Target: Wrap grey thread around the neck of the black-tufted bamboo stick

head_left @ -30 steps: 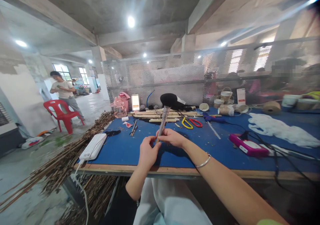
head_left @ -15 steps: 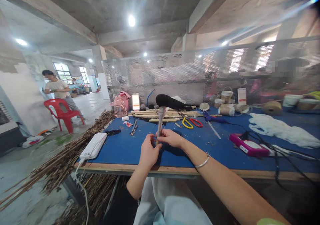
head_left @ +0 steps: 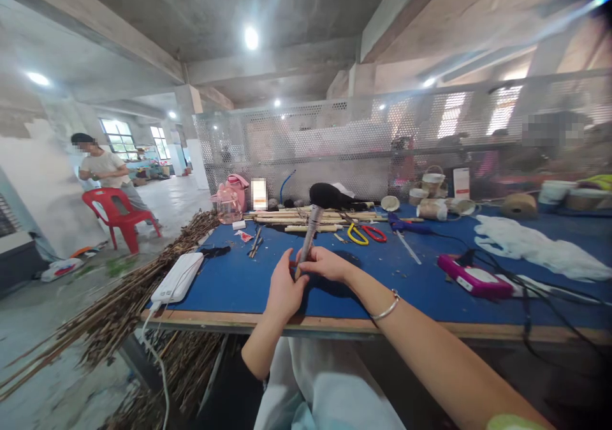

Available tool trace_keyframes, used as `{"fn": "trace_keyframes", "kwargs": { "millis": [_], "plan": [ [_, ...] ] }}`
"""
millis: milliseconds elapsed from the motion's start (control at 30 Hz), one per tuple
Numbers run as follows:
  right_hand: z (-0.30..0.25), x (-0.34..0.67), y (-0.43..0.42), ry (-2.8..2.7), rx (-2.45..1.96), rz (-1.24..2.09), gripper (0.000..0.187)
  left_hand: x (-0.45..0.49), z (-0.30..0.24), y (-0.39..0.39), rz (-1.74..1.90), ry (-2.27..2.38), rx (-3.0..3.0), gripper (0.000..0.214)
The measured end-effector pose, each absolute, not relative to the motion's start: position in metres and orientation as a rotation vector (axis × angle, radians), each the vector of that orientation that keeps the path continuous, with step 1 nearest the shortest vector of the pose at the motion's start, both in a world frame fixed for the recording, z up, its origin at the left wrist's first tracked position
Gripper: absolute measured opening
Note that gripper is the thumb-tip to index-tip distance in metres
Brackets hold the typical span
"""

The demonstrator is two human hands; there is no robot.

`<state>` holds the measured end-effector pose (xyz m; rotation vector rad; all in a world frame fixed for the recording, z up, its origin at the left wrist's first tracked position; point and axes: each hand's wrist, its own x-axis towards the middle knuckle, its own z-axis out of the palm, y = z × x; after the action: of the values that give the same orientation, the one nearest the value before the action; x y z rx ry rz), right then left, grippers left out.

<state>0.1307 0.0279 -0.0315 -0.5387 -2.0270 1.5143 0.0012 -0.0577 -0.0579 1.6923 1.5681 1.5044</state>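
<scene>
Both hands are close together over the front of the blue table. My right hand [head_left: 327,264] is closed around the lower part of a grey-wrapped stick [head_left: 310,233], thumb and fingers pinching it. Around its bottom end curls my left hand [head_left: 287,288], the thumb against the stick and the forefinger raised beside it. The stick leans to the right. At its top is a rounded black head [head_left: 327,194] that tapers off to the right. The palm sides of the fingers are partly hidden.
Behind the hands lie pale wooden sticks [head_left: 310,217], yellow [head_left: 357,234] and red [head_left: 375,233] looped handles and a blue glue gun [head_left: 406,225]. A white power bank [head_left: 178,278] lies left. Right are a purple box [head_left: 473,278] with cables and a white cloth [head_left: 535,248]. Dry stalks [head_left: 124,299] flank the table.
The stick has tilted to the right, and its black head has shifted right with it. My left forefinger has lifted a little. The hands stay in nearly the same place.
</scene>
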Motion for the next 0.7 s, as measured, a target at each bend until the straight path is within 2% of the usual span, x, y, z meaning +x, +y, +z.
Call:
{"fn": "trace_keyframes", "kwargs": {
  "millis": [67, 433, 700],
  "plan": [
    [-0.0322, 0.1292, 0.027, -2.031, -0.53, 1.521, 0.028, 0.0022, -0.0567, -0.0574, 1.522, 1.616, 1.656, 0.064],
    [-0.0345, 0.1313, 0.0307, -2.025, -0.539, 1.553, 0.029, -0.0016, -0.0539, -0.0618, 1.525, 1.567, 1.619, 0.042],
    [-0.0325, 0.1278, 0.026, -2.032, -0.479, 1.586, 0.029, 0.0007, -0.0546, -0.0586, 1.595, 1.55, 1.514, 0.057]
  ]
}}
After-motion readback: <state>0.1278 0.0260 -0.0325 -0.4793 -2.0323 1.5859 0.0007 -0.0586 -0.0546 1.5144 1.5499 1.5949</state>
